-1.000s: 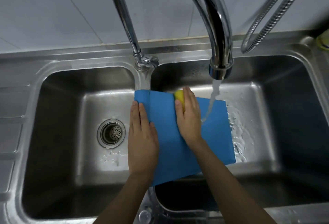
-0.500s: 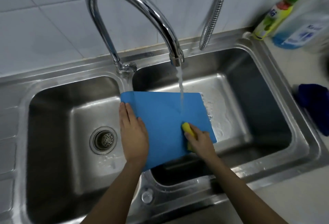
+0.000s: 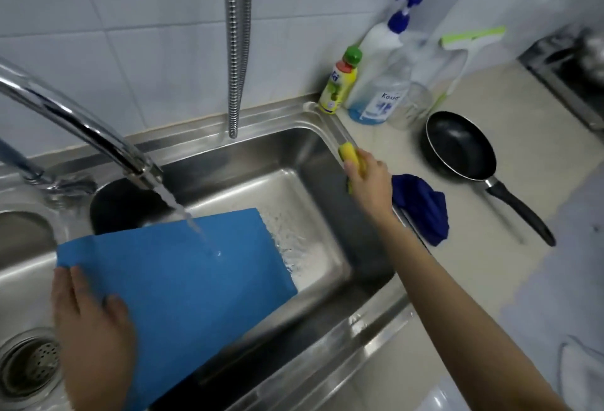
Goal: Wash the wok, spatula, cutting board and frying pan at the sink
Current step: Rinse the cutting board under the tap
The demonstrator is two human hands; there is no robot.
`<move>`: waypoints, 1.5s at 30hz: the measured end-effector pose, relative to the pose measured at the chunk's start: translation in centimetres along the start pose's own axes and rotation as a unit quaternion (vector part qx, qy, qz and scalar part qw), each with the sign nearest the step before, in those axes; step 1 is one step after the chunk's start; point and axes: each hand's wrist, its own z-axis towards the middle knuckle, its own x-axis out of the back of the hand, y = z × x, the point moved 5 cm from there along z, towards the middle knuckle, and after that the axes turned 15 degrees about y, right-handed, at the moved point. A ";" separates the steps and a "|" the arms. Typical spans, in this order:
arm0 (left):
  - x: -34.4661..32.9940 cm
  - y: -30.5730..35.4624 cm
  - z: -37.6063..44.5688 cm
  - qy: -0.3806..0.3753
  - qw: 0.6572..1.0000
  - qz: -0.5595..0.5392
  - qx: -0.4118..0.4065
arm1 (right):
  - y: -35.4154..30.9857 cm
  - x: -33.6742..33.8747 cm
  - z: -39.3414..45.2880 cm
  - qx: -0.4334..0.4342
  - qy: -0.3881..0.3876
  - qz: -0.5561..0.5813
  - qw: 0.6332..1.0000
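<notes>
A thin blue cutting board (image 3: 183,283) lies tilted across the divider of the steel double sink (image 3: 313,155), with tap water running onto its middle. My left hand (image 3: 90,322) rests flat on the board's left end, fingers straight. My right hand (image 3: 367,178) is lifted over the sink's right rim and grips a yellow sponge (image 3: 350,155). A black frying pan (image 3: 461,146) sits on the counter to the right, handle pointing toward me. A dark round shape (image 3: 117,208) lies in the right basin behind the board.
The chrome faucet (image 3: 85,133) arches in from the left. A spray hose (image 3: 237,44) hangs from above. Soap bottles (image 3: 376,77) stand at the back corner. A dark blue cloth (image 3: 421,204) lies by the rim. The left basin's drain (image 3: 29,365) is at lower left.
My right hand has left the board and carried the sponge up and right to the sink's rim. The view has swung right, bringing in the counter and frying pan.
</notes>
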 end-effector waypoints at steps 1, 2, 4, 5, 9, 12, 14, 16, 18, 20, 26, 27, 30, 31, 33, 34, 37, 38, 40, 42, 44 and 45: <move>-0.1 -0.2 0.0 0.010 1.000 0.003 -0.013 | 0.2 0.1 1.5 0.013 0.014 -0.062 0.998; -0.2 -0.4 -0.1 0.016 1.000 0.006 -0.024 | 0.6 0.0 2.8 0.025 0.025 -0.112 0.993; -0.5 -0.9 -0.2 0.018 0.999 0.013 -0.026 | 1.4 -0.5 4.7 0.027 0.036 -0.172 0.984; -0.5 -0.9 -0.1 0.016 1.000 0.014 -0.019 | 2.0 -1.1 5.5 0.016 0.033 -0.184 0.982; -0.1 -0.3 -0.1 0.002 1.000 0.022 0.007 | 2.8 -2.9 6.5 -0.018 0.043 -0.210 0.977; 0.5 0.8 0.2 -0.021 0.998 0.042 0.039 | 2.4 -3.5 6.1 0.003 0.080 -0.238 0.968; 0.9 1.2 0.1 -0.028 0.996 0.055 0.057 | 1.2 -4.2 4.2 0.032 0.110 -0.228 0.967; 1.0 1.4 0.2 -0.035 0.995 0.057 0.069 | -1.2 -6.2 -0.5 0.134 0.098 -0.182 0.969; 1.0 1.5 0.3 -0.040 0.994 0.055 0.081 | -3.3 -9.2 -9.1 0.254 -0.004 -0.102 0.962; 1.2 1.4 0.3 -0.046 0.993 0.058 0.089 | -4.2 -12.0 -19.0 0.283 -0.156 -0.018 0.946; 1.1 1.8 0.3 -0.053 0.994 0.068 0.071 | -10.4 -14.1 -30.1 0.206 -0.299 0.179 0.914; 1.0 1.6 0.2 -0.057 0.994 0.064 0.075 | -12.2 -14.2 -30.3 0.229 -0.306 0.202 0.902; 0.8 1.2 0.1 -0.064 0.993 0.041 0.092 | -15.2 -15.0 -29.9 0.303 -0.296 0.226 0.877; 0.8 1.2 0.1 -0.060 0.993 0.043 0.090 | -15.3 -15.6 -29.3 0.304 -0.292 0.216 0.881; 0.7 1.1 0.0 -0.054 0.994 0.053 0.083 | -14.3 -17.1 -27.7 0.279 -0.284 0.174 0.901; 0.6 1.1 0.0 -0.053 0.994 0.057 0.082 | -13.5 -17.8 -26.8 0.258 -0.277 0.154 0.912; 0.5 1.1 -0.2 -0.054 0.993 0.062 0.081 | -8.5 -19.7 -24.1 0.113 -0.246 0.110 0.956; 0.6 1.1 -0.2 -0.053 0.994 0.061 0.080 | -6.1 -19.9 -23.1 0.037 -0.219 0.092 0.971; 0.5 1.1 -0.2 -0.053 0.994 0.057 0.077 | -1.3 -19.9 -21.7 -0.078 -0.182 0.050 0.979; 0.5 1.0 -0.3 -0.055 0.994 0.054 0.082 | 0.7 -19.4 -21.7 -0.099 -0.185 0.020 0.978; 0.5 1.2 -0.2 -0.055 0.994 0.056 0.081 | 0.4 -19.0 -22.8 -0.098 -0.195 0.002 0.976; 0.6 1.3 -0.1 -0.055 0.994 0.060 0.079 | -0.3 -18.6 -23.8 -0.102 -0.205 -0.006 0.973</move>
